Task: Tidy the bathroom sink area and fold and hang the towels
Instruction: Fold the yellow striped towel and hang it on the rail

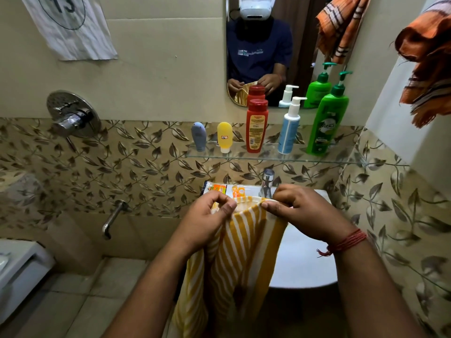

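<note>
The left hand (pixel 210 215) and the right hand (pixel 300 211) each pinch the top edge of a yellow-and-white striped towel (pixel 234 252), fingers curled over the hem, holding it up in front of the white sink (pixel 305 259). The towel hangs down from both grips, folded lengthwise, its lower part dropping past the sink's front rim toward the floor. A red thread (pixel 346 242) circles the right wrist. On the sink's back edge, just behind the hands, lie small orange packets (pixel 219 187) beside the chrome tap (pixel 267 181). Above, the glass shelf (pixel 268 158) carries 5 containers in a row: a grey tube (pixel 199 136) at its left end, a yellow tube (pixel 224 136), a red bottle (pixel 256 125), a white pump bottle (pixel 289 128) and a green pump bottle (pixel 327 120) at its right end. An orange striped towel (pixel 427 69) hangs at the upper right wall, well apart from the hands.
</note>
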Demonstrator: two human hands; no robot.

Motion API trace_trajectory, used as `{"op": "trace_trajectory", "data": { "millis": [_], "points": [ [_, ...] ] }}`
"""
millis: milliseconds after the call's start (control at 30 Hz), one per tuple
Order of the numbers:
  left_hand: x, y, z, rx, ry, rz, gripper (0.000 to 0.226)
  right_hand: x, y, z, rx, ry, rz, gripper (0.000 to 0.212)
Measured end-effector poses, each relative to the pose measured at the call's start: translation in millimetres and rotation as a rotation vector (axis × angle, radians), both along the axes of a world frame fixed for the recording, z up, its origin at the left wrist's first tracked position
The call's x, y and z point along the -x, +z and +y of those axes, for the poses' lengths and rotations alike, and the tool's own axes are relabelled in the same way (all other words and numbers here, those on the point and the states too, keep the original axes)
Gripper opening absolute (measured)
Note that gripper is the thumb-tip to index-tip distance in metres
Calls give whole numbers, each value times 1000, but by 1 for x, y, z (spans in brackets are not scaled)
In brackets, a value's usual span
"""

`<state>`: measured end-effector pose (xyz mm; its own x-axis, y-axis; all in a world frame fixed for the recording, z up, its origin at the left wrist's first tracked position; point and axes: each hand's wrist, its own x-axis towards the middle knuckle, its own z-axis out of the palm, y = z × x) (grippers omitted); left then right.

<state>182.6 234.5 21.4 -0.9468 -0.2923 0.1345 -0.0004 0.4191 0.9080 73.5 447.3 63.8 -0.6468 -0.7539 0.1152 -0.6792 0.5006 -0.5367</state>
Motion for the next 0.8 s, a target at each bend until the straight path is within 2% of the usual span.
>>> {"op": "trace_trajectory", "data": {
  "millis": [67, 200, 267, 367, 433, 633, 800],
  "points": [
    [1, 0, 3, 22, -65, 10, 21, -4, 2, -6, 16, 35, 15, 36],
    [-5, 1, 1, 51, -225, 24, 66, -4, 3, -9, 14, 11, 57, 40],
    [-6, -1, -1, 56, -240, 6, 57, -2, 4, -6, 8, -27, 76, 45],
    [-4, -6, -4, 91, -168, 23, 20, -1, 5, 0, 1, -76, 64, 49],
    [-4, -5, -7, 97, -84, 22, 17, 0, 5, 4, 7, -95, 44, 46],
    [-4, -1, -9, 176, 57, 57, 18, 5, 2, 20, -102, -107, 76, 61],
    [-1, -1, -5, 191, 99, 49, 18, 1, 3, 22, 14, -90, 59, 46]
  ]
}}
